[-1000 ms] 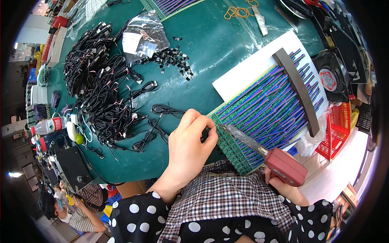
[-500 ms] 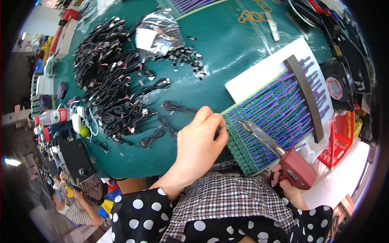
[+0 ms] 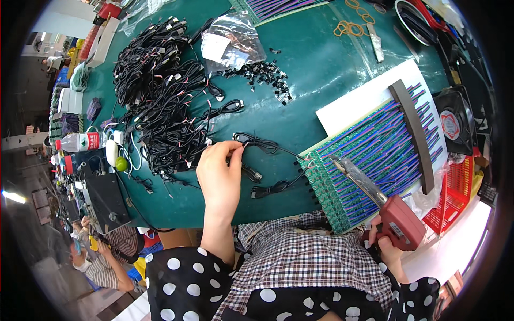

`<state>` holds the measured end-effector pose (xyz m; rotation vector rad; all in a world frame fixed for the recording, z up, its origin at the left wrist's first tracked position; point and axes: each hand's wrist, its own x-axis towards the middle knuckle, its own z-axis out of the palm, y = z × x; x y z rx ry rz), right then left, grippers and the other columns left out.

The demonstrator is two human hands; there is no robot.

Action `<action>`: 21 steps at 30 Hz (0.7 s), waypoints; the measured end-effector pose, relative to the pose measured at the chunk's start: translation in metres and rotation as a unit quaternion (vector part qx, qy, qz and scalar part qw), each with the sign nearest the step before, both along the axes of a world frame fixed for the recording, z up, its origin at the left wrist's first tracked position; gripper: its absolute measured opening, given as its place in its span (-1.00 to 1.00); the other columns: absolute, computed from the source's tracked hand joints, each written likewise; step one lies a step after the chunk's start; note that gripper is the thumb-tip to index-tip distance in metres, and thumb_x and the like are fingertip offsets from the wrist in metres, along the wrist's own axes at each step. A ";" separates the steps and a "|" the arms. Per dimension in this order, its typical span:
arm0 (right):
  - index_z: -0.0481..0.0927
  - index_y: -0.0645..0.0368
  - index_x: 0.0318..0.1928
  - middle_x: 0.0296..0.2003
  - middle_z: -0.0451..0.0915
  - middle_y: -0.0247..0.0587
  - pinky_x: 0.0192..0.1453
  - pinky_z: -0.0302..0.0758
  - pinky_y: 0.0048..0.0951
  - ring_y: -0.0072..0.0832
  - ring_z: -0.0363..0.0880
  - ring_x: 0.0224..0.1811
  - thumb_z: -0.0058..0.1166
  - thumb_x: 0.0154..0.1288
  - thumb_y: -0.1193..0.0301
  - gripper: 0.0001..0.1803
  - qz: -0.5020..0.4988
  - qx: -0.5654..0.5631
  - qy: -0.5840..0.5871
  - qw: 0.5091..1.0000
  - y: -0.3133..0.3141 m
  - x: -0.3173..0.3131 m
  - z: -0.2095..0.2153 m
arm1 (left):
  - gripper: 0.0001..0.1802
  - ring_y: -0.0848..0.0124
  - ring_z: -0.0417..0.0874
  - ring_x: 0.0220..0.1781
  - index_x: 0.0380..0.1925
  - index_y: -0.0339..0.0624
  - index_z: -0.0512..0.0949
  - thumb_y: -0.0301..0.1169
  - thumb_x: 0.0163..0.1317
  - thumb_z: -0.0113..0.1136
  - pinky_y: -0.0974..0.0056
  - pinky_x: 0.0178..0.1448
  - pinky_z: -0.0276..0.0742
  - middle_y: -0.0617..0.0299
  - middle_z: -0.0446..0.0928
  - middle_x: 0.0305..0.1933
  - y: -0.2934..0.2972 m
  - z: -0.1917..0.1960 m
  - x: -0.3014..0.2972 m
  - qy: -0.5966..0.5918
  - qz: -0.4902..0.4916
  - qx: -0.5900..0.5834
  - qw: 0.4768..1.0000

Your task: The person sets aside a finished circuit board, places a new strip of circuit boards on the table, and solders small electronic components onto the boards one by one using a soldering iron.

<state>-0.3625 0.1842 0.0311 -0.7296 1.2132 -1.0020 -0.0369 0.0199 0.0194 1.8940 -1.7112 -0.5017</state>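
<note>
My left hand (image 3: 219,171) is over the table beside a looped black cable (image 3: 261,144), thumb and fingers pinched together. What lies between the fingertips, if anything, cannot be made out. My right hand (image 3: 388,247) grips a dark red soldering gun (image 3: 400,222), its long metal nose pointing up-left across a green circuit board panel (image 3: 324,184). Rows of blue and purple wires (image 3: 369,152) cover that panel. Thin wire ends of the looped cable reach the panel's left edge, as does another black cable (image 3: 273,189). One more cable end (image 3: 251,172) shows below my left hand.
A big heap of black cables (image 3: 160,96) fills the left of the table. Small black parts (image 3: 276,80) lie near a clear plastic bag (image 3: 233,43). A dark bar (image 3: 412,136) presses the wires down over a white sheet (image 3: 342,109). Rubber bands (image 3: 350,28) lie far right.
My left hand has moved left, away from the panel's edge towards the cable heap. Cables at that edge now show. The soldering gun stays over the panel; the whole view has shifted slightly.
</note>
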 end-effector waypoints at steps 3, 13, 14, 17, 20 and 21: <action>0.32 0.26 0.22 0.04 0.48 -0.14 -0.34 0.43 -0.54 -0.52 0.49 -0.39 0.29 0.22 0.20 -0.33 0.006 -0.022 -0.008 1.000 0.000 0.002 0.004 | -0.92 0.36 0.60 -0.34 -0.36 -0.33 0.63 -0.60 0.12 0.24 0.30 -0.20 0.47 0.13 0.60 -0.38 0.000 0.005 0.002 0.091 0.007 0.008 0.996; 0.33 0.28 0.19 0.00 0.47 -0.18 -0.25 0.48 -0.49 -0.54 0.47 -0.40 0.28 0.20 0.16 -0.32 -0.007 -0.023 -0.020 1.000 0.002 0.003 0.008 | -0.83 0.24 0.51 -0.18 -0.29 -0.27 0.61 -0.55 0.07 0.29 0.21 -0.06 0.40 0.15 0.51 -0.27 0.008 0.014 -0.002 0.005 -0.086 -0.034 0.996; 0.34 0.32 0.16 -0.04 0.47 -0.17 -0.26 0.50 -0.47 -0.52 0.48 -0.41 0.26 0.20 0.18 -0.35 -0.016 -0.009 -0.014 1.000 0.002 0.005 0.009 | -0.82 0.22 0.50 -0.19 -0.31 -0.26 0.61 -0.52 0.04 0.33 0.19 -0.07 0.39 0.16 0.51 -0.28 0.008 0.012 -0.001 -0.035 -0.103 -0.039 0.993; 0.36 0.43 0.06 -0.22 0.48 -0.15 -0.29 0.60 -0.41 -0.48 0.51 -0.45 0.23 0.17 0.25 -0.41 -0.059 -0.009 0.028 0.998 0.000 0.010 0.012 | -0.85 0.17 0.48 -0.23 -0.40 -0.25 0.60 -0.47 0.02 0.35 0.17 -0.10 0.37 0.18 0.53 -0.34 0.001 0.002 -0.008 -0.075 -0.127 -0.032 0.989; 0.34 0.40 0.06 -0.26 0.48 -0.17 -0.23 0.61 -0.42 -0.50 0.52 -0.36 0.26 0.16 0.31 -0.43 -0.060 0.018 0.017 0.998 -0.004 0.015 0.021 | -0.91 0.20 0.51 -0.27 -0.44 -0.27 0.58 -0.53 0.06 0.31 0.19 -0.14 0.40 0.18 0.54 -0.40 0.002 0.011 -0.015 0.001 -0.095 0.021 0.995; 0.34 0.38 0.06 -0.25 0.49 -0.17 -0.19 0.60 -0.41 -0.49 0.52 -0.34 0.27 0.15 0.36 -0.44 -0.049 0.024 0.028 0.998 -0.006 0.016 0.024 | -0.94 0.32 0.57 -0.31 -0.43 -0.28 0.57 -0.59 0.09 0.27 0.26 -0.18 0.44 0.20 0.56 -0.45 0.010 0.022 -0.017 0.114 -0.017 0.083 0.990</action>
